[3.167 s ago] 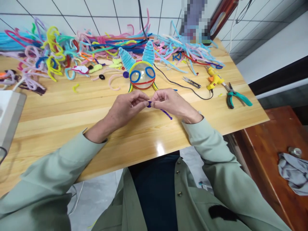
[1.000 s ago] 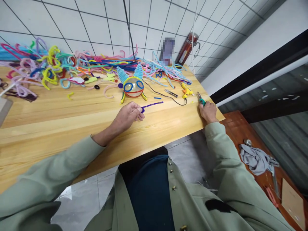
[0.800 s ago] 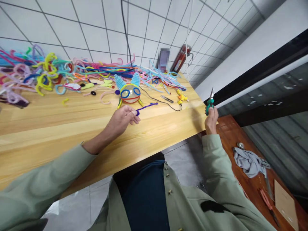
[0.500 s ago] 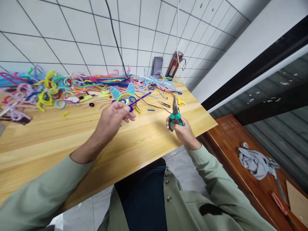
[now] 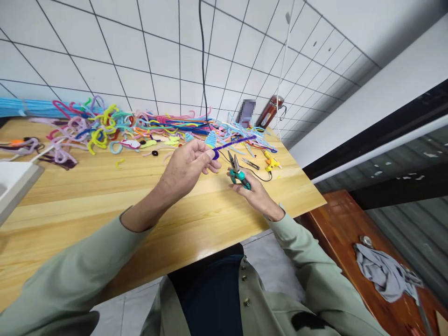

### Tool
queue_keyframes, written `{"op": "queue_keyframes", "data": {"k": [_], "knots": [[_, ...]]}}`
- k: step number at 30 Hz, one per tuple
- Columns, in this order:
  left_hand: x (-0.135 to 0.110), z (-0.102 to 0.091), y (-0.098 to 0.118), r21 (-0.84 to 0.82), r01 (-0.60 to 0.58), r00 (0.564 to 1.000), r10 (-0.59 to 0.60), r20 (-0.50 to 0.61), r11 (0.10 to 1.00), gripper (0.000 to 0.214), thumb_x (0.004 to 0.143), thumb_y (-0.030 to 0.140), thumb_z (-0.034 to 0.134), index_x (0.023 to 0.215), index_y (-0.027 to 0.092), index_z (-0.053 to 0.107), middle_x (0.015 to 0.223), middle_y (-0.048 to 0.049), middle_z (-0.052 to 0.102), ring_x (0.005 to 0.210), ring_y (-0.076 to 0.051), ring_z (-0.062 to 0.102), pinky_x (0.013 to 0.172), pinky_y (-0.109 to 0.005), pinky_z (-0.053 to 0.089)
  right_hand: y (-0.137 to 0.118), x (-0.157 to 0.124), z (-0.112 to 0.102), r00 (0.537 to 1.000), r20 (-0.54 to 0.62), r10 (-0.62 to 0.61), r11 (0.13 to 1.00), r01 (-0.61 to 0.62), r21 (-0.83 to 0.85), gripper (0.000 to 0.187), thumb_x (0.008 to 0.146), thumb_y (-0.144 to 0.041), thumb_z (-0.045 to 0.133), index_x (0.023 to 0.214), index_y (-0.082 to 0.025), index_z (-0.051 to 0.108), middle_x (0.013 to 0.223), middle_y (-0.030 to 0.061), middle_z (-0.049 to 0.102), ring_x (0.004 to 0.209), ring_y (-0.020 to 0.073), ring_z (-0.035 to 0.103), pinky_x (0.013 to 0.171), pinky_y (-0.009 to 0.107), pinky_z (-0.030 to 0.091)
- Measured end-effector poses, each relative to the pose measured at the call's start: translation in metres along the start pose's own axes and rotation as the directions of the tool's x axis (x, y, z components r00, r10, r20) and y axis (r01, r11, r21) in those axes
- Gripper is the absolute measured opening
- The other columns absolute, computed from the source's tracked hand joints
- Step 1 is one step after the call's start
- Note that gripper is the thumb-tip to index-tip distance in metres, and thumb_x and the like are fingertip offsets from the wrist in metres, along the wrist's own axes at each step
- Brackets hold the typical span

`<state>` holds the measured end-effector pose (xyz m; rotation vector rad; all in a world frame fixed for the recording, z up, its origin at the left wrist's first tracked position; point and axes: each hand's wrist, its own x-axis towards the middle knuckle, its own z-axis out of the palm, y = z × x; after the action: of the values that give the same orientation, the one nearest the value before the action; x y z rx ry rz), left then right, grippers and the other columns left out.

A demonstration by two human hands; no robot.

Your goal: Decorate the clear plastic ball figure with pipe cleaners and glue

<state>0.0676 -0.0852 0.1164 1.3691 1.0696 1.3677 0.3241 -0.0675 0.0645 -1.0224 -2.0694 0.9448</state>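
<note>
My left hand (image 5: 191, 163) pinches a purple pipe cleaner (image 5: 235, 142) between thumb and fingers. One end of it is coiled near the fingertips, and a straight length points up to the right. My right hand (image 5: 254, 189) is wrapped round a pair of pliers (image 5: 238, 171) with green and black handles. Their jaws are apart and point up towards the purple pipe cleaner without touching it. Behind my left hand, a light-blue wound pipe-cleaner shape (image 5: 211, 139) shows in part; the rest of that piece is hidden.
Tangled coloured pipe cleaners (image 5: 105, 126) line the back of the wooden table (image 5: 147, 261). A yellow glue gun (image 5: 271, 161) and small thread snips (image 5: 251, 163) lie right of the pliers. A phone (image 5: 246, 113) and a brown flask (image 5: 271, 112) stand by the wall. A white box-like object (image 5: 21, 186) sits at left.
My right hand has turned the pliers to tilt left and brought them close to the purple pipe cleaner; their jaws now stand apart. The camera view has shifted left.
</note>
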Motion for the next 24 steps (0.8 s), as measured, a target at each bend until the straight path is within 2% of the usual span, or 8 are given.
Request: {"op": "queue_keyframes", "data": {"k": [3, 13, 20, 24], "knots": [[-0.002, 0.002, -0.002, 0.015, -0.012, 1.0, 0.012, 0.021, 1.0, 0.017, 0.096, 0.034, 0.069, 0.093, 0.02, 0.061, 0.079, -0.0072, 0.081, 0.072, -0.021, 0.078, 0.066, -0.031, 0.058, 0.003, 0.004, 0.003, 0.999, -0.006, -0.047, 0.999, 0.047, -0.018, 0.042, 0.101, -0.033, 0.066, 0.143, -0.029, 0.07, 0.144, 0.013, 0.066, 0.135, 0.0317, 0.066, 0.115, 0.055, 0.06], [-0.004, 0.009, -0.014, 0.054, 0.022, 0.991, -0.029, 0.133, 0.998, 0.015, 0.096, 0.033, 0.068, 0.088, 0.021, 0.062, 0.077, -0.006, 0.08, 0.072, -0.023, 0.079, 0.066, -0.032, 0.06, 0.002, 0.019, 0.006, 0.971, -0.073, -0.227, 0.942, 0.2, -0.269, 0.044, 0.101, -0.028, 0.063, 0.145, -0.031, 0.062, 0.137, 0.0107, 0.07, 0.13, 0.0324, 0.065, 0.114, 0.056, 0.056], [0.0, 0.006, -0.013, 0.065, 0.067, 0.97, -0.08, 0.231, 0.996, 0.007, 0.094, 0.022, 0.063, 0.087, 0.021, 0.065, 0.074, -0.005, 0.079, 0.068, -0.022, 0.078, 0.065, -0.033, 0.062, 0.008, 0.031, 0.004, 0.947, 0.024, -0.32, 0.897, 0.311, -0.315, 0.037, 0.102, -0.026, 0.06, 0.138, -0.027, 0.062, 0.132, 0.0116, 0.071, 0.125, 0.0309, 0.066, 0.108, 0.051, 0.056], [0.004, 0.003, -0.015, 0.045, 0.116, 0.953, -0.124, 0.275, 0.992, 0.004, 0.09, 0.022, 0.066, 0.086, 0.021, 0.067, 0.074, -0.005, 0.079, 0.065, -0.022, 0.077, 0.061, -0.032, 0.061, 0.014, 0.038, 0.002, 0.941, 0.094, -0.326, 0.889, 0.339, -0.307, 0.037, 0.102, -0.027, 0.06, 0.139, -0.027, 0.061, 0.131, 0.0114, 0.072, 0.12, 0.0301, 0.068, 0.104, 0.049, 0.057]]}}
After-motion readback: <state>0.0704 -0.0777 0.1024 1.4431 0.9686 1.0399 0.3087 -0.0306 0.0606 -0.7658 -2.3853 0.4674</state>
